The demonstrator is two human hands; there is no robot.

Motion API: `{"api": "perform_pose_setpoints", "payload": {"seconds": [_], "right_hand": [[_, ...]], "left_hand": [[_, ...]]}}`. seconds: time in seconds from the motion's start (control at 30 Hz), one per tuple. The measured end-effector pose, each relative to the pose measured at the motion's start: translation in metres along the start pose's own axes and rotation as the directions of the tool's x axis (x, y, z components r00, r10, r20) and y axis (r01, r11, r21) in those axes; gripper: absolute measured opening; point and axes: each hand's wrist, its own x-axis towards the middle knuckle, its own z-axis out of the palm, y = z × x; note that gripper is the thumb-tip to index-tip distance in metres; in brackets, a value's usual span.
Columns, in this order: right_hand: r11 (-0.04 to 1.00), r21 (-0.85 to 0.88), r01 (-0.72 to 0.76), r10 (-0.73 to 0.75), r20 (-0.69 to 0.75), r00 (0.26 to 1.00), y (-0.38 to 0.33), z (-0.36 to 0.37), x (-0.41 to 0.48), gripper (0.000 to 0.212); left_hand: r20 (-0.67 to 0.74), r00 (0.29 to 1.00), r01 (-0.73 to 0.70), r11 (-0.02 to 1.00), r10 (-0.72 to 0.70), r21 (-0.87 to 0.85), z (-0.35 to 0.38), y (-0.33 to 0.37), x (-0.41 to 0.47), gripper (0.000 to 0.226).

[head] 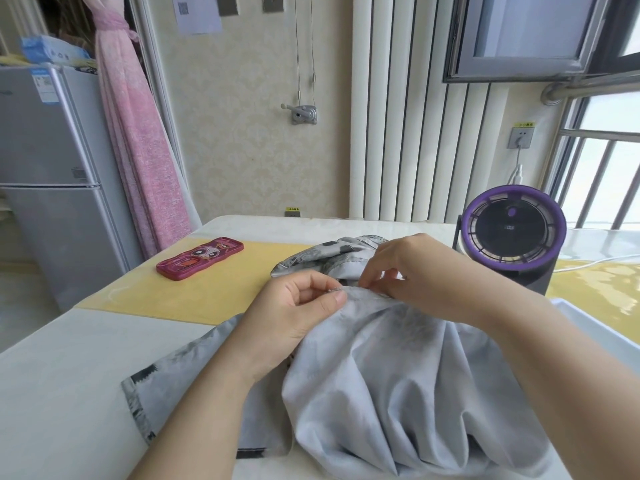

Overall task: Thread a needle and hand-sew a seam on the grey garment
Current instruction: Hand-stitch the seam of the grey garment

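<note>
Item: grey garment (398,368). Pale grey woven cloth with a darker grey blotch print. It is bunched in deep folds on the tabletop (69,375) and heaped up to a folded edge pinched by the fingers of the left hand (294,306) and right hand (426,271). One flap lies flat at near left with its dark-printed hem showing; another part lies behind the hands. Needle and thread are too small to tell.

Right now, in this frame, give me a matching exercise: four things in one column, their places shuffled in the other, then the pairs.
Things:
1. phone
2. fan
3. grey garment
4. fridge

Places:
A. off the table, far left
B. pinched at its edge by the left hand and right hand
C. standing upright, right of the hands
D. lying flat, left of the hands

Pairs: 1-D, 2-C, 3-B, 4-A
</note>
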Motion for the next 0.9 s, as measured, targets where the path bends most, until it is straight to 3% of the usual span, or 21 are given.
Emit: {"api": "perform_pose_setpoints", "payload": {"seconds": [0.33, 0.47, 0.57, 0.9], "right_hand": [[1.0, 0.019, -0.008, 0.007, 0.008, 1.0, 0.001, 0.0015, 0.0006, 0.022], [0.999, 0.052, 0.007, -0.007, 0.012, 1.0, -0.0003, 0.0017, 0.0006, 0.02], [0.997, 0.08, 0.002, -0.002, 0.003, 1.0, -0.0001, 0.0022, 0.0006, 0.019], [0.987, 0.131, 0.094, -0.088, -0.049, 0.995, -0.0041, 0.0054, 0.0015, 0.032]], "left_hand": [[0.001, 1.0, 0.025, 0.999, -0.024, -0.022, -0.0009, -0.0007, 0.0002, 0.004], [0.002, 0.999, 0.05, 0.998, -0.05, -0.046, -0.0018, -0.0019, 0.0009, 0.012], [0.021, 0.996, 0.084, 0.989, -0.082, -0.124, -0.0022, -0.0025, 0.0016, 0.003], [0.087, 0.978, 0.208, 0.896, -0.189, -0.392, -0.0039, -0.0031, 0.0021, 0.007]]}}
